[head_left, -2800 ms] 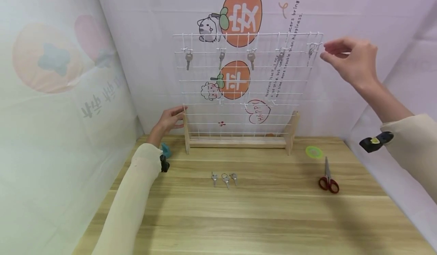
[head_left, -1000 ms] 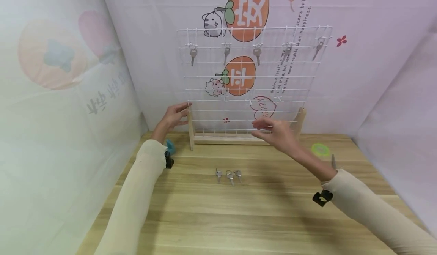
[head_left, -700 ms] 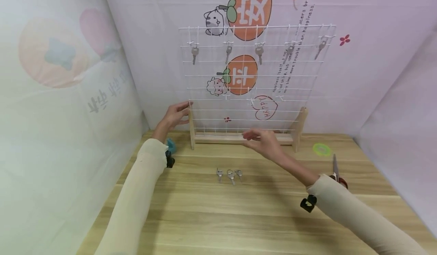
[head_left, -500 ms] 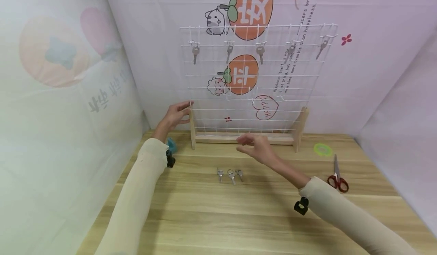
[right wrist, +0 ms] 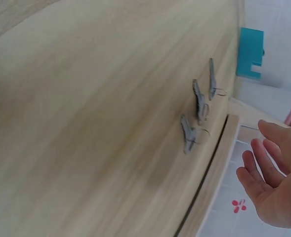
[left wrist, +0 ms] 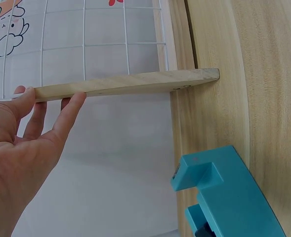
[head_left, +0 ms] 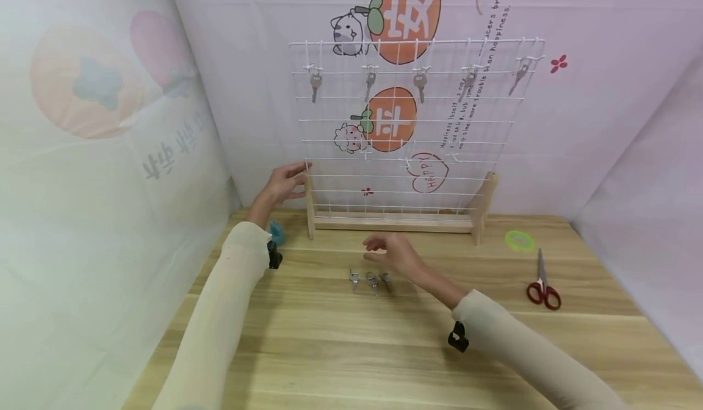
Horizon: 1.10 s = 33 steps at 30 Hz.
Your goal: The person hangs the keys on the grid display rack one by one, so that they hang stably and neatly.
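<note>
Left hand (head_left: 282, 184): arm extended forward, cream sleeve to wrist, fingers straight and slightly spread, fingertips (left wrist: 76, 98) raised, palm facing inward. Right hand (head_left: 391, 254): arm reaching forward across body's front, cream sleeve, fingers loosely bent and parted, palm down, holding nothing.

The table (head_left: 417, 337) is matt, pale wood with a visible grain, the rack (head_left: 417, 123) is thin white-coated wire on plain wooden feet (left wrist: 135, 83), the keys (head_left: 371, 279) are dull grey metal, and the block (left wrist: 224, 192) is smooth teal plastic.
</note>
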### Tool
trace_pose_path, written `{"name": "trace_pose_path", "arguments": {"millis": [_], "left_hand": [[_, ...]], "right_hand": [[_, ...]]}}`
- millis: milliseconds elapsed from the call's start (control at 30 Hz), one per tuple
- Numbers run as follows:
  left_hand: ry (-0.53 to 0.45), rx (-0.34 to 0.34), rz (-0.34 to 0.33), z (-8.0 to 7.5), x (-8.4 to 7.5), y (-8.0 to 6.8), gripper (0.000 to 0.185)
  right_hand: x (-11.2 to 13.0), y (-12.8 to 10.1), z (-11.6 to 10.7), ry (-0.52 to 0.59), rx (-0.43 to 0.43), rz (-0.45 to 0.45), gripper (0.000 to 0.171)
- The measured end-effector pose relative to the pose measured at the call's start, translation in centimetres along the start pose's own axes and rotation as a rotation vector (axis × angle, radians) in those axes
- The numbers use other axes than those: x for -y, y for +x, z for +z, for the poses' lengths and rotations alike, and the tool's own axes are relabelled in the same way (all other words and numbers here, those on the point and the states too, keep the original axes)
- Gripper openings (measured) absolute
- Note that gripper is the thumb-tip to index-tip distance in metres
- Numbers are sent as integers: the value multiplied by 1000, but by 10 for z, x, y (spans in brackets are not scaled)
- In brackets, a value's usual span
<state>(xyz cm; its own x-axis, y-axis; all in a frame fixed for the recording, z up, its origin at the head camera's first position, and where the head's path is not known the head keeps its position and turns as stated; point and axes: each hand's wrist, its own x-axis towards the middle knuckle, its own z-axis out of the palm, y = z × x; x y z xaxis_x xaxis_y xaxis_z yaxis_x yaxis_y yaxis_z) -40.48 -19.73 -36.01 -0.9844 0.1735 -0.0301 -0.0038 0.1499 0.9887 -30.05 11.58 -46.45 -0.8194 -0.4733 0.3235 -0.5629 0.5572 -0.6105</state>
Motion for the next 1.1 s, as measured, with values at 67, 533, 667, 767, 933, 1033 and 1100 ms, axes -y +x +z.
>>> {"name": "trace_pose_path", "arguments": {"millis": [67, 533, 667, 767, 933, 1033, 1100], "left_hand": [[-2, -1, 0, 0, 0, 1, 47], [3, -11, -7, 1, 0, 0, 46], [-4, 4, -1, 1, -1, -1, 47], [-7, 4, 1, 1, -1, -1, 47], [-3, -10, -5, 1, -1, 0, 46], [-3, -10, -5, 1, 0, 0, 47], [-4, -9, -2, 1, 0, 0, 47]], "right_hand": [[-1, 1, 6, -24, 25, 2, 25], [5, 7, 38, -105, 150, 66, 18], [8, 6, 43, -115, 167, 61, 16], [8, 7, 46, -123, 170, 62, 11], [7, 8, 44, -115, 169, 54, 7], [6, 10, 40, -107, 150, 29, 6], [6, 11, 37, -97, 132, 5, 7]]}}
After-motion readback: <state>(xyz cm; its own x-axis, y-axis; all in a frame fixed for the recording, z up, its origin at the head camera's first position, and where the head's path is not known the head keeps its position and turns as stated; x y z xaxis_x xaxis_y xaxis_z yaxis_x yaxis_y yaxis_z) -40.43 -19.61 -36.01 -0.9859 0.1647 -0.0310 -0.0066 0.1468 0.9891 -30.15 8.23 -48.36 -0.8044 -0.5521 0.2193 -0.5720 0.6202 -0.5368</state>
